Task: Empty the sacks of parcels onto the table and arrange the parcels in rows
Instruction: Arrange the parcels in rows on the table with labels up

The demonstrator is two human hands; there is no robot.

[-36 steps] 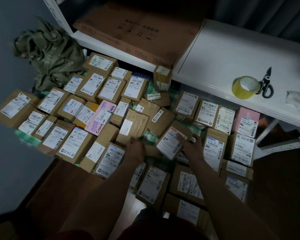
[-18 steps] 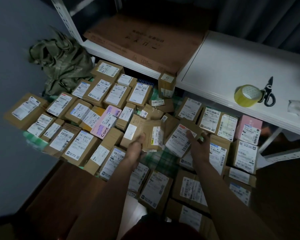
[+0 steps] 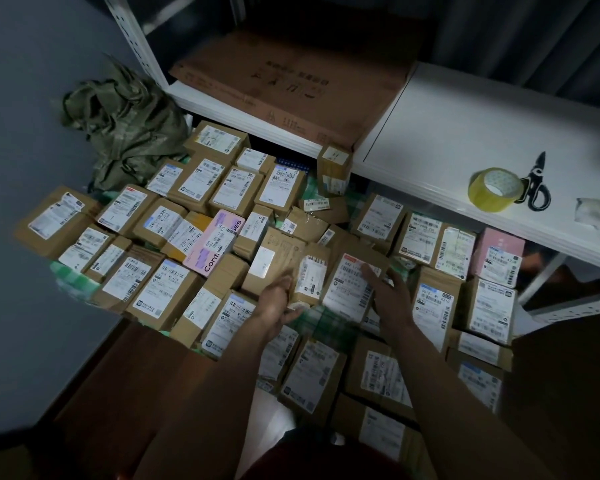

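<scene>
Many brown cardboard parcels with white labels cover the table, whose green checked cloth [image 3: 326, 318] shows in a gap. Rows of parcels [image 3: 146, 271] lie at the left; looser ones lie at the right and front. My left hand [image 3: 278, 301] grips a small brown parcel with a barcode label [image 3: 310, 275] by its lower left edge, in the middle of the pile. My right hand [image 3: 388, 294] rests with spread fingers on a larger labelled parcel [image 3: 349, 289] right beside it. A crumpled green sack [image 3: 125, 123] lies at the back left.
A white shelf [image 3: 465, 133] overhangs the table's far side, carrying a yellow tape roll [image 3: 494, 188], black scissors [image 3: 536, 185] and a large flat carton [image 3: 291, 81]. A pink parcel [image 3: 219, 242] sits among the left rows. A grey wall bounds the left.
My left hand has lifted the small parcel out of the pile and set it against the larger labelled one. My right hand has slid up onto that larger parcel.
</scene>
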